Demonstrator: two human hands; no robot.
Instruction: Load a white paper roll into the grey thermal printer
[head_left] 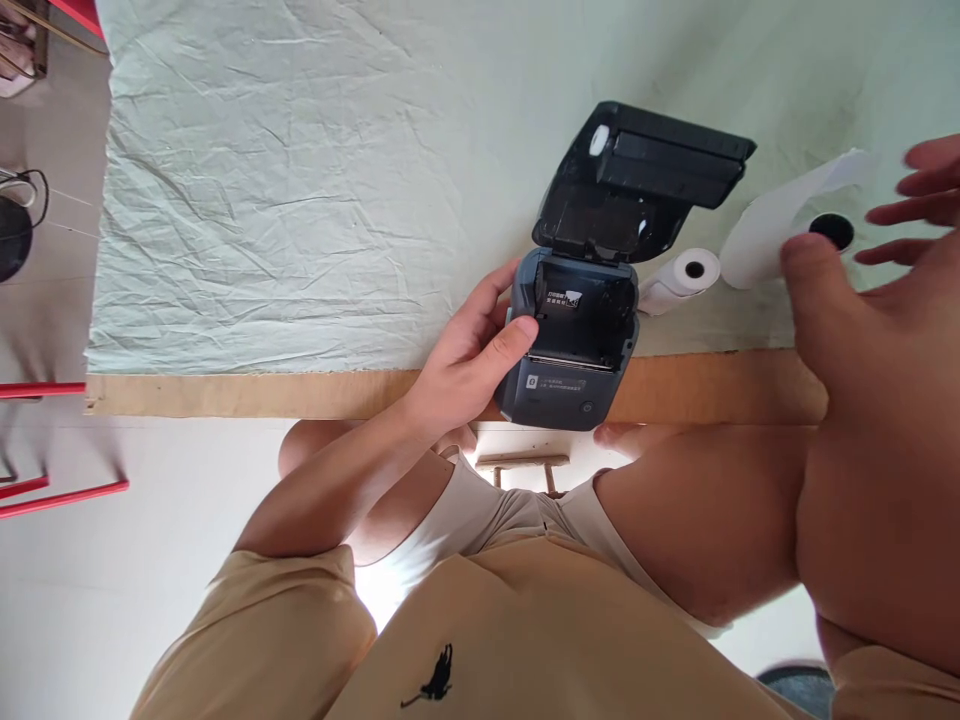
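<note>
My left hand (480, 355) is wrapped round the left side of a small dark portable label printer (581, 340), its thumb on the rim of the paper bay. The printer's black lid (637, 185) is swung up and back, and the bay holds no roll. My right hand (877, 290) is at the right with thumb and fingers spread apart. Between them shows a round black piece (831, 232), beside a loose strip of white paper (776, 215). Whether the black piece is joined to the paper, I cannot tell.
A white paper roll (682, 280) with a dark core lies just right of the printer. A pale green cloth (300, 200) covers the table, leaving its wooden front edge (247, 395) bare. Below stands a wooden stool (523, 463); red metal bars (67, 500) are at the left.
</note>
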